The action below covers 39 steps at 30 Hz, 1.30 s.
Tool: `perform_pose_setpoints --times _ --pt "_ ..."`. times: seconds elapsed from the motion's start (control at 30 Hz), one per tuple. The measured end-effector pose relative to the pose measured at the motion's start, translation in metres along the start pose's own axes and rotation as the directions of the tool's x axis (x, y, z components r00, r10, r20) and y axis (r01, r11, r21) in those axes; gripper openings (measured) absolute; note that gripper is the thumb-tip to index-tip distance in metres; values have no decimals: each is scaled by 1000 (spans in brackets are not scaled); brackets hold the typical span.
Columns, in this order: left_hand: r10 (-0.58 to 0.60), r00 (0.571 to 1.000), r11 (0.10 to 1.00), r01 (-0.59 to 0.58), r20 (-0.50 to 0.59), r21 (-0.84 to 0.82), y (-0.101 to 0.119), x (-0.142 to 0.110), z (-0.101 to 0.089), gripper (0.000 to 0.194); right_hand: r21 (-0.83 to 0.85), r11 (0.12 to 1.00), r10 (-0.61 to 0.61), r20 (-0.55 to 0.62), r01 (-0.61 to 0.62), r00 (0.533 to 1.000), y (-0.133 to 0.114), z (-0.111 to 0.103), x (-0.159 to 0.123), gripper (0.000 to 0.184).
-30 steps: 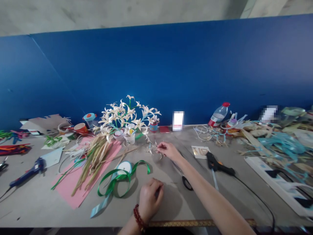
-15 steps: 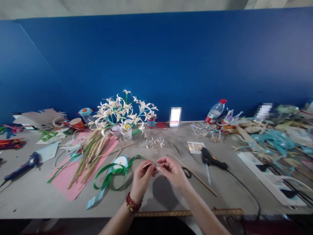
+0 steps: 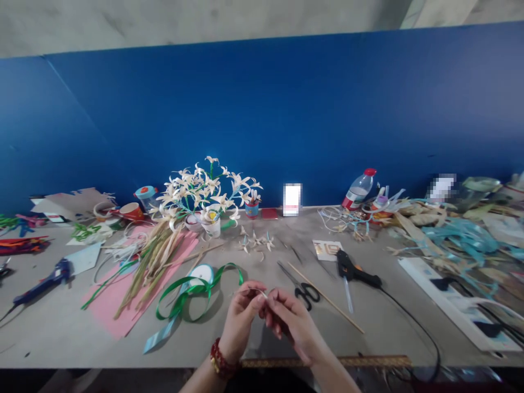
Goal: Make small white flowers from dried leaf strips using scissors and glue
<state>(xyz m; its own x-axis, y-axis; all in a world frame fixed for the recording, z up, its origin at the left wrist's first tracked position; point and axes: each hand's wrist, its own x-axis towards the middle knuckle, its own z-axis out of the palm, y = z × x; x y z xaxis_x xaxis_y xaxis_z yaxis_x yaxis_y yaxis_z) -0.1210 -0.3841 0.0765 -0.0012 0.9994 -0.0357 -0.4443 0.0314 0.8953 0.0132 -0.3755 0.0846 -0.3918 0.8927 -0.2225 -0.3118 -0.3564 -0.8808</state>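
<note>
My left hand [image 3: 241,316], with a red bead bracelet on its wrist, pinches a thin pale strip [image 3: 257,291] low over the table. Closed against it, my right hand [image 3: 295,322] has its thumb and fingertips at the strip's other end. What sits exactly between the fingertips is too small to make out. Left of my hands lie a looped green ribbon [image 3: 184,295] and a roll of light blue ribbon [image 3: 201,273]. Black-handled scissors [image 3: 308,295] and a thin wooden stick [image 3: 327,299] lie just beyond my right hand. Small pale petal pieces [image 3: 257,242] are scattered farther back.
White artificial flowers [image 3: 200,188] stand in cups at the back. Dried stalks [image 3: 153,267] lie on pink paper [image 3: 102,311]. A black glue gun [image 3: 358,271] with its cord, a white power strip [image 3: 446,303], a bottle [image 3: 360,188] and blue ribbon scraps [image 3: 458,234] occupy the right.
Both hands sit slightly lower and their fingers are closer together, with the right fingers more curled. The scissors, largely hidden before, now show. The camera view has shifted a little.
</note>
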Motion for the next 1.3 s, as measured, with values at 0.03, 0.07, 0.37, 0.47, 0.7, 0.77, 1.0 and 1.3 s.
perform_pose_setpoints --times 0.03,0.07,0.37,0.47,0.7,0.77,1.0,1.3 --pt "-35 999 998 35 1 -57 -1 -3 2 24 -44 999 -28 -18 27 999 2 -1 -1 41" --pt "-68 998 992 68 3 -104 -2 -5 4 24 -89 995 -52 -29 50 998 4 -1 -3 42" --pt "-52 998 998 50 -40 -46 4 -13 -2 15 -696 692 -290 -29 189 957 -6 -43 -16 31" --pt "-16 998 1000 16 -59 -2 8 -10 -11 14 -961 267 -521 -84 68 849 -8 -83 -23 25" --pt "-21 997 999 17 -76 -50 21 -1 -9 16 -982 -127 -482 -64 -142 874 7 -107 -22 23" --pt "-70 994 992 61 -85 -112 25 0 -4 18 -969 -156 -463 -99 -191 881 7 -101 -19 20" --pt "-109 991 968 87 -80 -237 31 5 0 20 -986 7 -449 -154 -169 880 4 -111 -10 11" --pt "-64 997 988 59 -34 -140 36 8 2 18 -902 422 -298 -229 -87 927 1 -133 -15 28"
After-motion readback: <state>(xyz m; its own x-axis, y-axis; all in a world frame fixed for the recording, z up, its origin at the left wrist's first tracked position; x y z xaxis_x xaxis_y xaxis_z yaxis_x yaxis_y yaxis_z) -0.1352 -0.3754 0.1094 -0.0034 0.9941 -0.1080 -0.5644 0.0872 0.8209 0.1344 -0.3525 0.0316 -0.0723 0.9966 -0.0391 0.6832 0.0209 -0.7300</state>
